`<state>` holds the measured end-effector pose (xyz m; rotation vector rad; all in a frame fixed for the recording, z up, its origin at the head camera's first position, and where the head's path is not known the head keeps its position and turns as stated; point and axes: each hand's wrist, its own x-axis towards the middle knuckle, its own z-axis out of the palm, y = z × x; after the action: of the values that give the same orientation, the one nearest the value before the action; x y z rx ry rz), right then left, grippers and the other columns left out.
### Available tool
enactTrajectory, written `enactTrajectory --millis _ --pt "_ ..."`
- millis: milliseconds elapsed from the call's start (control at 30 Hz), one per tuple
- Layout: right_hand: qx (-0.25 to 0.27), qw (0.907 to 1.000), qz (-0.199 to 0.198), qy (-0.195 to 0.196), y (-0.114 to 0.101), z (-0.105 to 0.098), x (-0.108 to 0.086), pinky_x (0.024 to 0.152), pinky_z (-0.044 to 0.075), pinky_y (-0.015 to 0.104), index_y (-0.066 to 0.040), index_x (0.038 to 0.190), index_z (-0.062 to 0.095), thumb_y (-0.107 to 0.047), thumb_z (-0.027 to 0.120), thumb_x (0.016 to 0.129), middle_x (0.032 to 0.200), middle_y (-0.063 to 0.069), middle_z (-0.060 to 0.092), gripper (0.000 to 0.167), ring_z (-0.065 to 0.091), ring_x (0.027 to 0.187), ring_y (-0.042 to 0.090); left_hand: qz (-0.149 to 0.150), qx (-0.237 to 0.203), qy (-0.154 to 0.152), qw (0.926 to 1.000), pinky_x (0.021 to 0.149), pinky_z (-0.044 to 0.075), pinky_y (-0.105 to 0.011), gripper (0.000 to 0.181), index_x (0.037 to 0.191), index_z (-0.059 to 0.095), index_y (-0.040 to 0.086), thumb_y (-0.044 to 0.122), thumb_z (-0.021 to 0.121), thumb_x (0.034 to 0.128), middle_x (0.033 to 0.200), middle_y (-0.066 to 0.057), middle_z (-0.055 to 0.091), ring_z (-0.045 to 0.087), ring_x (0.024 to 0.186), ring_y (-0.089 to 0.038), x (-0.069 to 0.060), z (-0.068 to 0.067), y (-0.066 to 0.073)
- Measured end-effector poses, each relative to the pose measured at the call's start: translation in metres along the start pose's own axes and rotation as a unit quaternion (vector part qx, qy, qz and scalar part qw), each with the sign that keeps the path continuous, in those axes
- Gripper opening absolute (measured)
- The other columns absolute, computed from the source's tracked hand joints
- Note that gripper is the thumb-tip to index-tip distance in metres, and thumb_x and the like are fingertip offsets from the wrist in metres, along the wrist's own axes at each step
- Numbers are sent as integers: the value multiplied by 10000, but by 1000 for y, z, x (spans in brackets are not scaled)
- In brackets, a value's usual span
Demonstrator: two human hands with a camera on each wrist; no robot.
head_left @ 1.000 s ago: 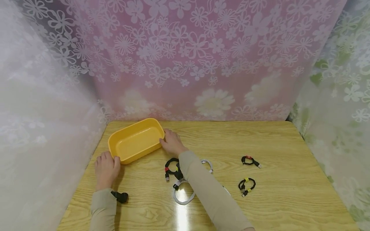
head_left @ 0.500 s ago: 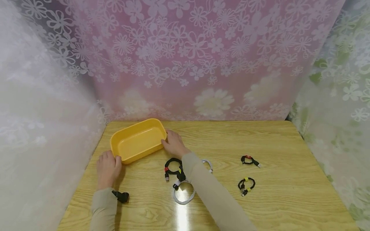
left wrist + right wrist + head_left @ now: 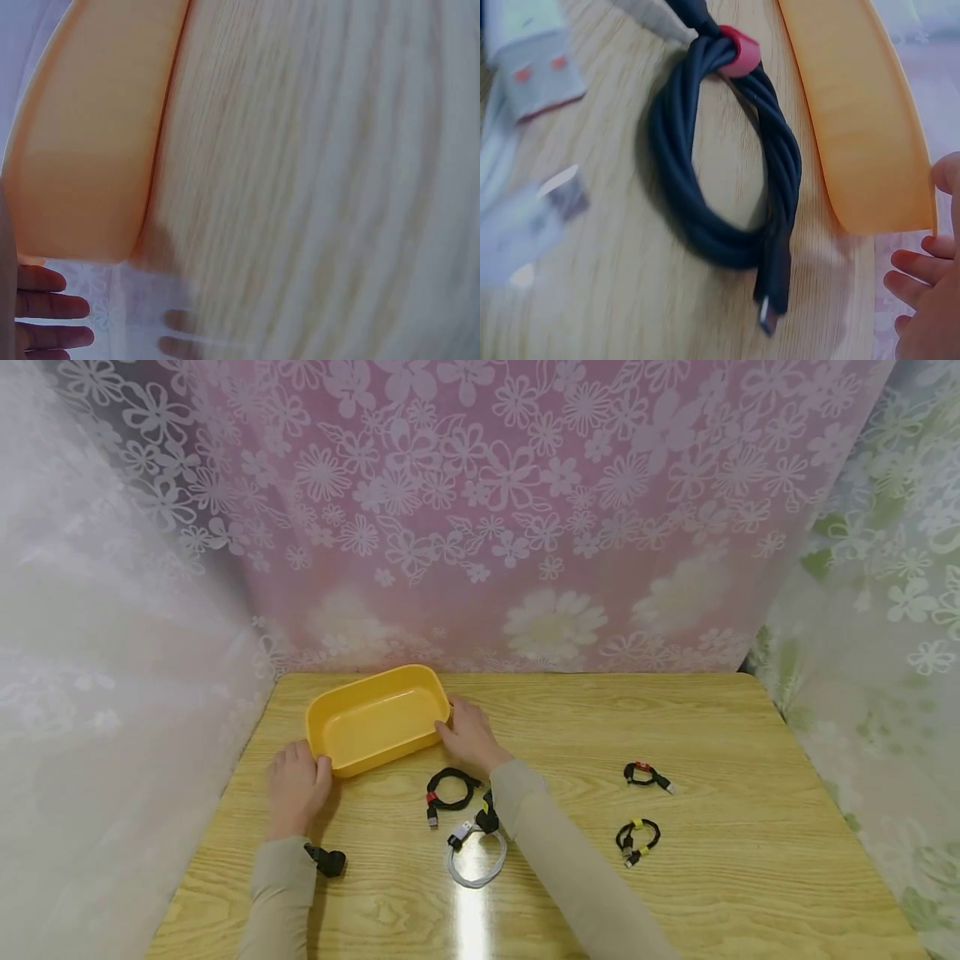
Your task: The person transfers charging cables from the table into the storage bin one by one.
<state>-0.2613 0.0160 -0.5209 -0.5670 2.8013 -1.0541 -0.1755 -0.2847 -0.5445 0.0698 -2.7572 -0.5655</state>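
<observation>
In the head view, the left hand [image 3: 298,783] grips the bin [image 3: 378,725] at its near left corner, and the right hand [image 3: 472,737] grips its right end, thumb against the near wall. The bin lies aslant between both hands, right end farther back than left, with a pink curtain [image 3: 547,527] behind it and the table [image 3: 750,877] beneath. Near the bin, on the person's side, is the coiled red-tied cable [image 3: 453,807]; the coiled white cable [image 3: 476,884] is farther from the bin that way. The left camera [image 3: 330,862] and right camera [image 3: 487,818] sit at the wrists, both nearer the person than the bin. Well to the bin's right lie a small cable [image 3: 658,778] and, nearer the person, a yellow-tied cable [image 3: 657,837], both black. In the left wrist view, fingers [image 3: 56,306] reach out straight past the bin's end, the thumb hidden. In the right wrist view, the right thumb [image 3: 946,171] touches the bin's rim, fingers bent by its end; the red-tied cable lies just beside the bin, and a white plug [image 3: 544,75] farther from it
</observation>
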Motion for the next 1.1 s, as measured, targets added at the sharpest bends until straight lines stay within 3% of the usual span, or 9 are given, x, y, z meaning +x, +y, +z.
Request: enactTrajectory --millis 267,500,800,1100 --pt "92 9998 100 133 15 -12 -13 1123 247 538 22 1486 337 -314 499 1030 1464 202 442 589 398 1353 376 205 142 -207 9995 879 367 -609 346 1026 487 -88 237 373 994 1034 -275 501 472 968 -478 7 5 16" --pt "116 9991 135 389 25 -19 -26 1109 256 558 41 1462 362 -294 508 1025 1439 215 462 569 418 1330 393 437 50 -269 9987 840 372 -581 306 959 485 -40 248 387 997 971 -237 493 470 901 -442 12 13 27" --pt "122 9977 200 638 35 -27 -41 1100 259 579 74 1447 369 -285 530 1011 1413 251 470 588 432 1299 431 659 130 -578 9961 936 355 -605 419 1116 489 -97 292 371 1017 1053 -271 512 471 1049 -483 18 17 40" --pt "130 9961 352 801 46 -42 -60 1105 252 572 89 1445 370 -282 533 1011 1416 268 462 594 425 1302 442 1091 -49 -476 9929 814 399 -562 316 965 505 -54 252 431 988 936 -236 522 499 889 -444 25 26 60"
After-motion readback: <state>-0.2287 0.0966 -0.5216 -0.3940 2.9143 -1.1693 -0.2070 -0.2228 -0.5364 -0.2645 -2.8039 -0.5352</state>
